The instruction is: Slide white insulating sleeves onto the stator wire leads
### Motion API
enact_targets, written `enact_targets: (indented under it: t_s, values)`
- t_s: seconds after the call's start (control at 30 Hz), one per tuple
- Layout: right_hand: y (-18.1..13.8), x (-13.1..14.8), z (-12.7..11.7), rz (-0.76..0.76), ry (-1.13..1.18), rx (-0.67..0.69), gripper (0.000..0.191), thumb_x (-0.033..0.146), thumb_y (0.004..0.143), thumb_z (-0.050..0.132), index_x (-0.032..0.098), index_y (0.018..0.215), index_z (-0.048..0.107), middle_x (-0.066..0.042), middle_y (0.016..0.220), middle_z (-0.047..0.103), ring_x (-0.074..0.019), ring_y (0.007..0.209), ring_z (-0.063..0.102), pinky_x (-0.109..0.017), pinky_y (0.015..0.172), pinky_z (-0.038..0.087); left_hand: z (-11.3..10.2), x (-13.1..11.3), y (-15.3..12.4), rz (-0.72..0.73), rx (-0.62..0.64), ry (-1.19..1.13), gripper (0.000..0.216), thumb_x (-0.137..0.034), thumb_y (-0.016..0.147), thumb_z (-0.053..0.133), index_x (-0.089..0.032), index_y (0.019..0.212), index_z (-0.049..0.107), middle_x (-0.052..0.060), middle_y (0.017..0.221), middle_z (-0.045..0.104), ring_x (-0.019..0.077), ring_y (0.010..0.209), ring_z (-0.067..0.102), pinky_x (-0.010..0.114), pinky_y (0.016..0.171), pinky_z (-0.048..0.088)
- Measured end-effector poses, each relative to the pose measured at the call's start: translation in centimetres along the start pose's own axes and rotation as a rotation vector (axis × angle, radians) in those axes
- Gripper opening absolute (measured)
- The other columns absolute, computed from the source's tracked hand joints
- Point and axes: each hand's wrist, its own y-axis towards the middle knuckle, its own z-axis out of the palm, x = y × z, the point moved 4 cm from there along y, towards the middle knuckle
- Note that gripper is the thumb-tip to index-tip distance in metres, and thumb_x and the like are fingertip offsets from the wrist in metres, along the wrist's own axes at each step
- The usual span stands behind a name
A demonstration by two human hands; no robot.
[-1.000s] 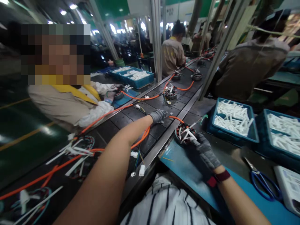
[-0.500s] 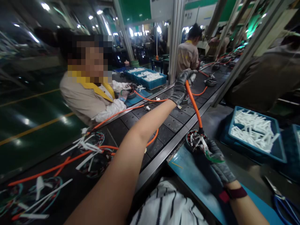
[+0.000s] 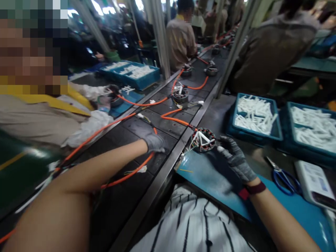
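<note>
A ring-shaped motor stator [image 3: 203, 140] with coloured windings and white sleeves sits at the belt-side edge of the blue mat [image 3: 202, 168]. Its orange cable [image 3: 176, 120] runs onto the conveyor. Just right of the ring, my gloved right hand [image 3: 236, 159] has loosely bent fingers, apart and holding nothing. My gloved left hand [image 3: 155, 140] reaches low over the belt, fingers stretched out and somewhat blurred. Another orange cable [image 3: 147, 159] passes beneath that hand; whether they touch is unclear.
More stators [image 3: 180, 93] with cables ride the dark conveyor [image 3: 168, 131]. Blue bins [image 3: 279, 131] of white sleeves stand at right, near blue-handled scissors [image 3: 285, 182] and a white device [image 3: 315, 182]. A co-worker [image 3: 39, 115] works across the belt; a metal post [image 3: 236, 45] rises ahead.
My left hand has let go of the stator's raised orange cable and come back leftward and down over the belt. My right hand has drawn off the stator. The view has turned right and down.
</note>
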Motion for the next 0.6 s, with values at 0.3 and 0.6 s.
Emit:
enact_targets:
  t_s: [0.3, 0.6]
  values:
    - [0.4, 1.0, 0.0, -0.315, -0.271, 0.224, 0.034, 0.040, 0.096, 0.055, 0.022, 0.124, 0.062, -0.011, 0.130, 0.063, -0.0266, 0.122, 0.056, -0.049, 0.112, 0.039, -4.2, -10.5, 9.8, 0.379, -0.248, -0.054, 0.031, -0.024, 0.099, 0.045, -0.015, 0.121, 0.065, 0.013, 0.120, 0.069, 0.0222, 0.111, 0.063, 0.034, 0.098, 0.045]
    - [3.5, 0.0, 2.2, -0.181, 0.125, 0.248, 0.030, 0.047, 0.093, 0.063, 0.021, 0.109, 0.065, -0.006, 0.105, 0.071, -0.0207, 0.093, 0.066, -0.037, 0.087, 0.054, -3.1, -7.9, 13.5, 0.298, -0.118, 0.177, 0.042, -0.042, 0.099, 0.042, -0.013, 0.089, 0.070, 0.015, 0.081, 0.071, 0.0280, 0.081, 0.065, 0.038, 0.073, 0.046]
